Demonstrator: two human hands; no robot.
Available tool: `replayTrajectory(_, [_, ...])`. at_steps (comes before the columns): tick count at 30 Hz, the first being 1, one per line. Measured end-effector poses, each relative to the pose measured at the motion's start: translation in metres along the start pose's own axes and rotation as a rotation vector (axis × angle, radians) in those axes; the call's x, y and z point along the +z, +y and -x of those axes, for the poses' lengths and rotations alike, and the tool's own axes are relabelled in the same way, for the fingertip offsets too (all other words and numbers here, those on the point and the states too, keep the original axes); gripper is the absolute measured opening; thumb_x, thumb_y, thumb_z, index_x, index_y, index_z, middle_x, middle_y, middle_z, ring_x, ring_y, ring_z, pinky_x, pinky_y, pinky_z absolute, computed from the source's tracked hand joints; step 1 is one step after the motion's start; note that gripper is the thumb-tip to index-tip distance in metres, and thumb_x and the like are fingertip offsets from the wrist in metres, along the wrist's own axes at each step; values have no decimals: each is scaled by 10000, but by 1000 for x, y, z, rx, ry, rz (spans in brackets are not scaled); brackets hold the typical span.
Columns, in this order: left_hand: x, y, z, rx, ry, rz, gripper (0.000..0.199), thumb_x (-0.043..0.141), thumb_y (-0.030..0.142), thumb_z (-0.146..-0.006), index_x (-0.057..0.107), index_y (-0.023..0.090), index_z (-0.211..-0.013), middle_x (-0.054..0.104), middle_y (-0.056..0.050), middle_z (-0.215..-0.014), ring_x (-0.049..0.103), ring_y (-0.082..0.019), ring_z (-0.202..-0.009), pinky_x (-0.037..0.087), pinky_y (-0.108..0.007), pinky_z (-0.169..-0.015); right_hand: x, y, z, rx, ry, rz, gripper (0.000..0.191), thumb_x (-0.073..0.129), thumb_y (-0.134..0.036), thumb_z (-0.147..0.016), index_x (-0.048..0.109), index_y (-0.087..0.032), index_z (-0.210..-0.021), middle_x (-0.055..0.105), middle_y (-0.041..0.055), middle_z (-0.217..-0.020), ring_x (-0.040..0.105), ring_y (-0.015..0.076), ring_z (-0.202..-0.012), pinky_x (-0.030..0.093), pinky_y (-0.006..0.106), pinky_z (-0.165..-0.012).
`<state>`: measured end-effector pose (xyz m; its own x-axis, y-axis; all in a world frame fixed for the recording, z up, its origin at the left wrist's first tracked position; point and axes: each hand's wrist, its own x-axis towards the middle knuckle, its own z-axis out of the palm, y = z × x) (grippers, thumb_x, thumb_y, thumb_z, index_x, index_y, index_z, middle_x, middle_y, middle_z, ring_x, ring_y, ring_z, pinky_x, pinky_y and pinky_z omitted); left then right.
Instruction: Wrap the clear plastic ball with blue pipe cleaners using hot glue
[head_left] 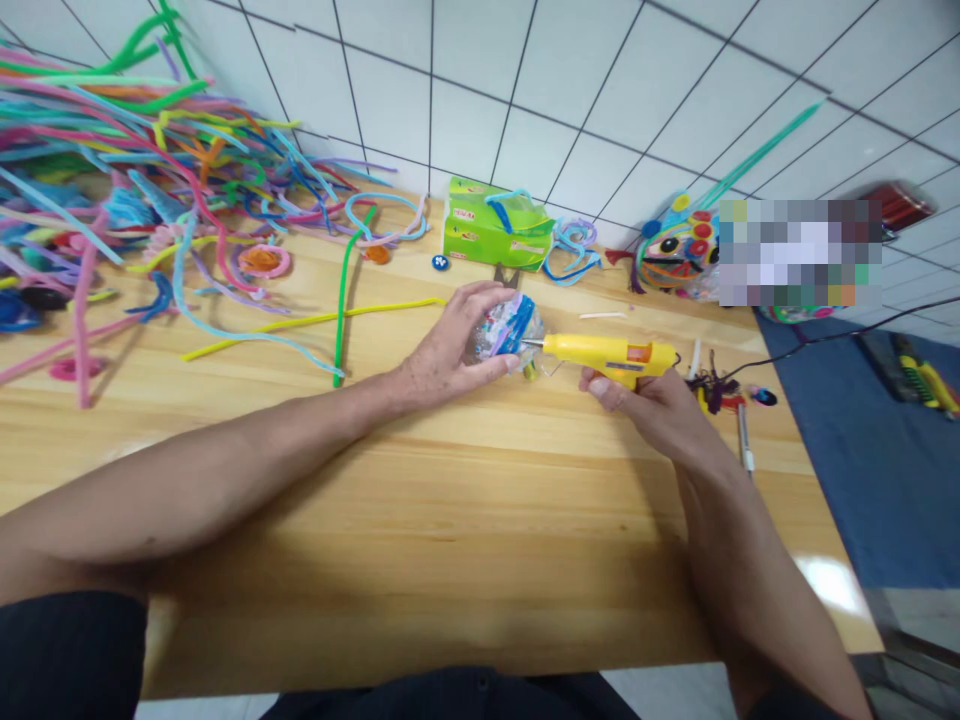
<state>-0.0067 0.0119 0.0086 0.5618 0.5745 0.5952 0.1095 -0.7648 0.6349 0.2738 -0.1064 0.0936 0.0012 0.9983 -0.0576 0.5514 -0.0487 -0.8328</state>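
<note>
My left hand is wrapped round a clear rounded object with blue strips, near the middle of the wooden table. In my right hand is a yellow glue gun, held by its handle. Its metal nozzle points left and meets or nearly meets the blue strips; actual contact is too small to tell. A small yellow-green piece shows beneath the clear object. Dark scissor-like blades stick out just behind my left fingers.
Colourful pipe cleaners heap up at the back left of the table. A green box stands by the tiled wall, with a blue button beside it. A decorated colourful object and a black cable are at the right.
</note>
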Motion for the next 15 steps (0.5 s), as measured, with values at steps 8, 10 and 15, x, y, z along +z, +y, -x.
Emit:
replayTrajectory(8, [0,0,0,3,7,10,733,705,592,-1024,446,260,-1625,538,-185,-1615,505,-362,-1540,437,-605,-1306,-1,1,0,26,-6,21,651,797,-858,-793,798,-211,-869,684,49,-784,571,187,-713,481,299,-604])
replayTrajectory(10, [0,-1,0,11,11,12,733,712,579,-1021,445,262,-1626,540,-184,-1611,507,-364,-1538,439,-607,-1303,-1,1,0,30,-14,16,683,781,-895,-777,785,-216,-852,669,45,-772,557,184,-707,470,297,-597])
replayTrajectory(15, [0,0,0,34,24,9,709,713,554,-1033,452,247,-1617,551,-187,-1589,517,-349,-1529,451,-582,-1298,-1,2,1,38,-27,19,695,770,-912,-773,746,-219,-812,635,35,-749,528,175,-692,435,293,-578])
